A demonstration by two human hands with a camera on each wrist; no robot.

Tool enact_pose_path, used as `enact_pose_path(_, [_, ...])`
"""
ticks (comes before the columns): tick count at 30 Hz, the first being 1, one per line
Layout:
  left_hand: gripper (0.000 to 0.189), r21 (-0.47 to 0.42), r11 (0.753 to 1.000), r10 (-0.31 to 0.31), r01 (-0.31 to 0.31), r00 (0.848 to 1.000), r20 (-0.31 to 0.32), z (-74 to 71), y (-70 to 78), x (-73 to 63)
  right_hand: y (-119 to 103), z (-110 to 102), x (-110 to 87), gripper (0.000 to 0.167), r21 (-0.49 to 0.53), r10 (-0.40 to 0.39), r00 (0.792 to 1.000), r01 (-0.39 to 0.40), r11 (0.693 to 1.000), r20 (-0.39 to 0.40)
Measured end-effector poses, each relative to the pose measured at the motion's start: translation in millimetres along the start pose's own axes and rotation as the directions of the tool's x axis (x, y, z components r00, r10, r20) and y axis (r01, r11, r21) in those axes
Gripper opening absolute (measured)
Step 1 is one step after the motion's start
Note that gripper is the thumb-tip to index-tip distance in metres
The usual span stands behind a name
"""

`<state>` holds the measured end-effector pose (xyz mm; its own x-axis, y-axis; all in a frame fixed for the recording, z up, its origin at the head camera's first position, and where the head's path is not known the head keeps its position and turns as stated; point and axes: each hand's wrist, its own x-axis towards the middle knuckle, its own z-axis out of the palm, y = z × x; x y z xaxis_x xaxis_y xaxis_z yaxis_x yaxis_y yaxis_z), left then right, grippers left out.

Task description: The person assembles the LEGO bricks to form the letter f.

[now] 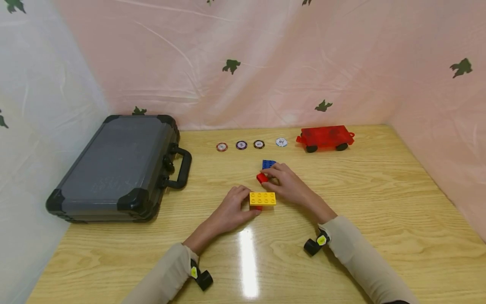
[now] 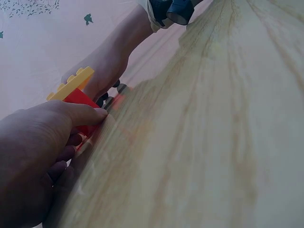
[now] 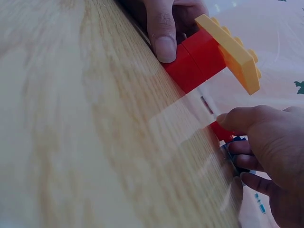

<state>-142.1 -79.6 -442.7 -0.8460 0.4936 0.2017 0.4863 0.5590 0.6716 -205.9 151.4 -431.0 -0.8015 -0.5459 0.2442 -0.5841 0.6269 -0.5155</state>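
My left hand (image 1: pixel 233 212) grips a small stack of toy building bricks low on the table, thumb against its side. On top of the stack sits a yellow studded plate (image 1: pixel 262 198), overhanging the two red bricks (image 3: pixel 195 59) beneath it. Just beyond, my right hand (image 1: pixel 289 185) pinches a small red brick (image 1: pixel 261 178) between thumb and fingers. Behind that brick lies a blue studded brick (image 1: pixel 268 164), partly hidden by the right fingers. In the right wrist view the small red brick (image 3: pixel 222 132) is mostly covered by the right hand.
A grey hard case (image 1: pixel 114 164) with black corners and handle lies at the left. Several poker chips, among them a white one (image 1: pixel 281 142), form a row at the back. A red toy wagon (image 1: pixel 327 137) with black wheels stands to their right, near the curtain.
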Motion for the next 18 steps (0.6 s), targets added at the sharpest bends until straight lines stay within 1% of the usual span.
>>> enact_pose_path(9, [0.035,-0.011,1.0,-0.005,0.005,1.0,0.003,0.6,-1.4,0.7,-2.7,-0.5,-2.8,0.03,0.046,0.04,0.999,-0.039,0.998,-0.018])
enact_pose_path(12, [0.035,-0.01,1.0,-0.004,0.004,1.0,0.002,0.7,-1.7,0.6,-4.1,-2.9,-4.2,0.032,0.091,0.068,0.998,-0.066,0.994,-0.013])
enact_pose_path(16, [0.034,-0.014,1.0,-0.004,0.004,1.0,0.003,0.6,-1.7,0.4,-5.9,-7.9,-6.1,0.035,0.165,0.119,0.993,-0.12,0.979,0.014])
enact_pose_path(18, [0.034,-0.017,1.0,-0.005,0.005,1.0,0.002,0.5,-2.0,0.3,-6.4,-10.4,-7.1,0.036,0.187,0.129,0.991,-0.131,0.974,0.022])
